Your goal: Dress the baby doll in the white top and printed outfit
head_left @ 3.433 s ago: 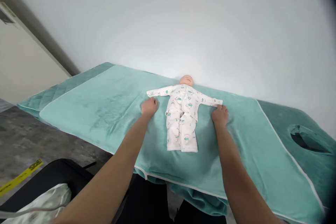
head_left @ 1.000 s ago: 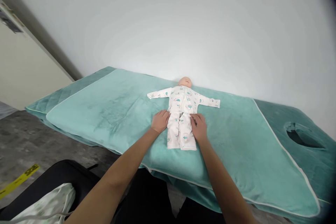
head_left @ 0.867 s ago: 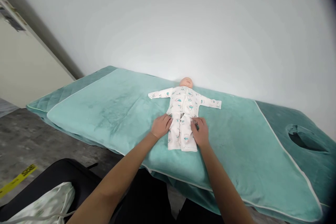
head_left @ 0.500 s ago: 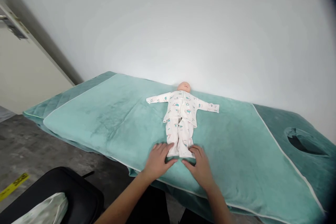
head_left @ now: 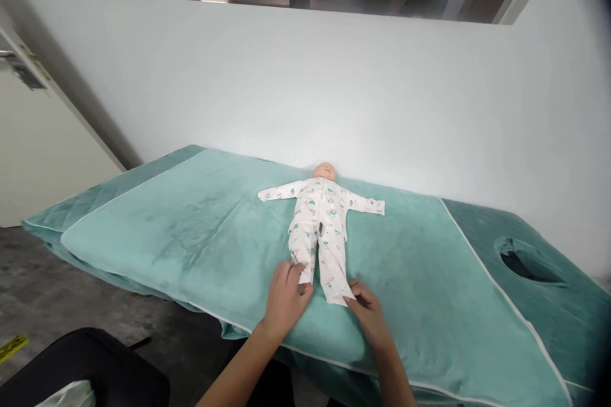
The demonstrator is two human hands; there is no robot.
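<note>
A baby doll [head_left: 324, 170] lies on its back on a teal bed cover [head_left: 214, 235], dressed in a white printed long-sleeved top [head_left: 321, 200] with both sleeves spread wide. White printed trousers [head_left: 331, 257] cover its legs, which lie slightly apart. My left hand [head_left: 286, 296] has its fingers curled on the cuff of the left-hand trouser leg and partly hides it. With thumb and fingers, my right hand [head_left: 368, 315] pinches the outer corner of the other leg's cuff. No feet show beyond the cuffs.
Behind the bed stands a white wall [head_left: 305, 82]. A round face hole [head_left: 529, 264] is at the bed's right end. At lower left is a black chair [head_left: 95, 362] with pale cloth [head_left: 71, 394] on it. A door [head_left: 42, 140] stands at left.
Both hands have closed on the trouser cuffs. The right-hand leg now extends lower and further from the other leg. The camera has tilted up, showing ceiling lights.
</note>
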